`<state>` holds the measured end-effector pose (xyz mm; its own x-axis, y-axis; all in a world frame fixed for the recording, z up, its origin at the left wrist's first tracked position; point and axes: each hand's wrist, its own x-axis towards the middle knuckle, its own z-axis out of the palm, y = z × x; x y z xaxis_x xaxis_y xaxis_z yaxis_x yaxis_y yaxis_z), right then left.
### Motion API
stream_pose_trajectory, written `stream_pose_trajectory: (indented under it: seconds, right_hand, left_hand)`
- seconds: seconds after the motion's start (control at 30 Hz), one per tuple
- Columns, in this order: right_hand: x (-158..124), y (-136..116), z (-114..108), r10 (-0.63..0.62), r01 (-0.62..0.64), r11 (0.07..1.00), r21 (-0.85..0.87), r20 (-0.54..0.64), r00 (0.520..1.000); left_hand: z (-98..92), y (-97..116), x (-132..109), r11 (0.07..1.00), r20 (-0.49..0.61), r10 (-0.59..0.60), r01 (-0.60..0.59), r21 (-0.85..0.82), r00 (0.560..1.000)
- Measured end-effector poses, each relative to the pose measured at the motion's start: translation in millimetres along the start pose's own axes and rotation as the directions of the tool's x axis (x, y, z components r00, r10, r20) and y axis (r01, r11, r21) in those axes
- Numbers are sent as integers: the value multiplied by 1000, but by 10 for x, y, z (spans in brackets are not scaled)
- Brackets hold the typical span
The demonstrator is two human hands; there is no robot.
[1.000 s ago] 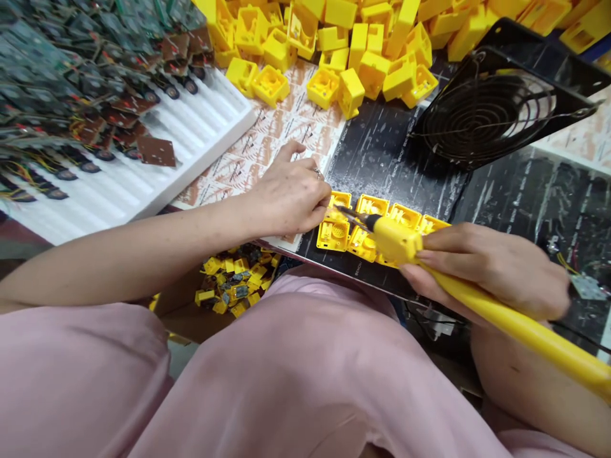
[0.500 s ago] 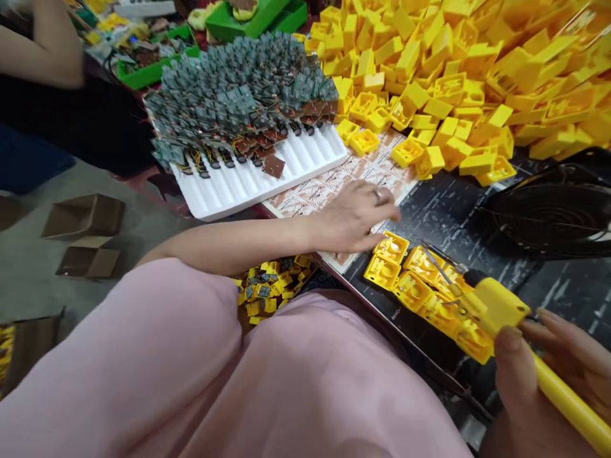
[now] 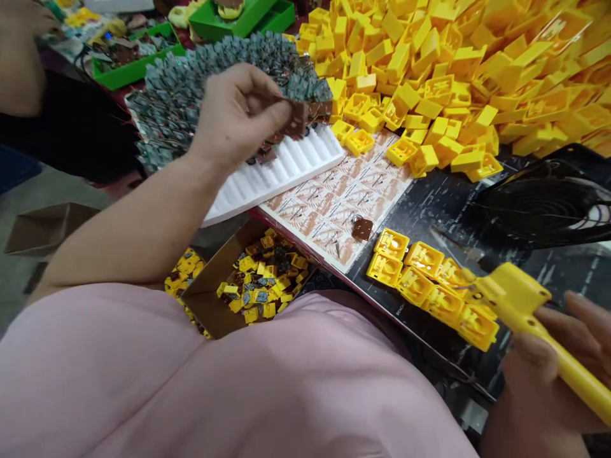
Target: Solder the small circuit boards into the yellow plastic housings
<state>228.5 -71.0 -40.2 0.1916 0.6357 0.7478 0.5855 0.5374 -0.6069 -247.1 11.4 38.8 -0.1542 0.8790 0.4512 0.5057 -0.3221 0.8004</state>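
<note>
My left hand (image 3: 233, 117) is over the white foam tray (image 3: 281, 184), thumb and fingers pinched on a small brown circuit board (image 3: 299, 119). Rows of grey-green circuit boards (image 3: 176, 95) with wires crowd the tray behind it. My right hand (image 3: 539, 362) grips a yellow soldering gun (image 3: 518, 296), its thin tip slanting over open yellow plastic casings (image 3: 424, 257). These casings stand in two rows along the table's front edge. A single brown board (image 3: 363, 229) lies on the patterned sheet (image 3: 315, 210), left of the casings.
A large heap of yellow casings (image 3: 429, 63) covers the back right. At the right stands a round black fan-like object (image 3: 539, 197). Below the table edge, a cardboard box (image 3: 205, 299) holds yellow pieces. Green trays (image 3: 133, 70) and another person's arm (image 3: 19, 70) are at left.
My left hand has gone from beside the casings up and left to the foam tray and now pinches a board. A brown board shows on the sheet. My right hand still holds the soldering gun.
</note>
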Motion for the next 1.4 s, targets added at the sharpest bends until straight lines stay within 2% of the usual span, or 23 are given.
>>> stream_pose_trajectory:
  seconds: [0.03, 0.07, 0.1, 0.17, 0.2, 0.27, 0.33, 0.37, 0.4, 0.43, 0.47, 0.53, 0.6, 0.63, 0.7, 0.8, 0.87, 0.97, 1.03, 1.13, 1.2, 1.3, 1.4]
  right_hand:
    - [16, -87, 52, -134, 135, 990, 29, -38, 990]
    - [30, -185, 96, -118, 115, 992, 59, 68, 991]
    - [43, -288, 133, -45, 27, 996, 85, 211, 976]
    - [63, -485, 195, -28, -18, 993, 121, 365, 931]
    - [69, -566, 226, -57, 7, 992, 124, 410, 910]
    - [75, -676, 296, -187, 143, 981, 128, 463, 866]
    - [71, -714, 364, -284, 265, 958, 109, 475, 833]
    - [66, -712, 391, -324, 314, 944, 100, 448, 833]
    - [61, -701, 409, -337, 333, 939, 84, 406, 849]
    - [55, -686, 418, -339, 337, 939, 70, 356, 871]
    - [49, -669, 419, -331, 331, 942, 55, 308, 892]
    - [37, -642, 404, -258, 256, 966, 39, 245, 935]
    - [17, -630, 389, -173, 163, 985, 63, 230, 958]
    - [3, -631, 388, -138, 122, 989, 85, 222, 965]
    - [-32, -642, 403, -99, 75, 989, 124, 197, 975]
    - [-95, -667, 450, -66, 43, 989, 142, 163, 984]
    - [-130, -682, 474, -20, -4, 986, 168, 142, 990]
    - [-156, -693, 481, 50, -71, 978, 195, 113, 992]
    - [-156, -697, 474, 86, -106, 976, 191, 110, 990]
    - [-151, -709, 469, 82, -100, 977, 190, 100, 992]
    - [-162, -723, 476, 68, -84, 978, 189, 94, 993]
    - [-207, -742, 509, 75, -91, 979, 185, 92, 993]
    - [-266, -742, 554, 69, -87, 974, 209, 94, 993]
  left_hand:
    - [191, 131, -65, 993, 83, -22, 31, -114, 996]
    - [392, 250, -140, 972, 158, -53, 87, -217, 986]
    - [592, 356, -220, 935, 292, -130, 215, -281, 948]
    - [970, 537, -385, 828, 542, -251, 468, -309, 802]
    - [1137, 617, -463, 758, 640, -308, 589, -282, 703]
    - [1408, 757, -600, 595, 770, -388, 776, -210, 506]
    - [1577, 851, -708, 444, 854, -401, 886, -136, 332]
    - [1618, 872, -751, 402, 883, -380, 909, -110, 275]
    - [1632, 872, -789, 390, 902, -352, 916, -100, 248]
    - [1621, 854, -823, 408, 912, -321, 907, -108, 253]
    - [1590, 821, -856, 456, 909, -292, 879, -140, 297]
    - [1503, 735, -923, 633, 861, -222, 739, -230, 458]
    - [1437, 670, -1002, 829, 764, -89, 472, -299, 639]
    - [1430, 657, -1048, 889, 709, -7, 329, -319, 706]
    - [1479, 678, -1147, 919, 587, 100, 151, -364, 803]
    - [1653, 777, -1278, 836, 382, 53, 168, -522, 923]
    - [1759, 823, -1334, 702, 363, -59, 297, -648, 930]
    - [1812, 791, -1385, 508, 488, -149, 489, -708, 860]
    - [1784, 728, -1409, 579, 485, -103, 448, -681, 869]
    - [1735, 681, -1435, 804, 345, 102, 128, -581, 933]
    - [1747, 714, -1439, 854, 252, 157, -3, -521, 955]
    - [1839, 814, -1426, 844, 184, 18, 84, -530, 983]
    - [1938, 883, -1398, 777, 277, -139, 278, -564, 951]
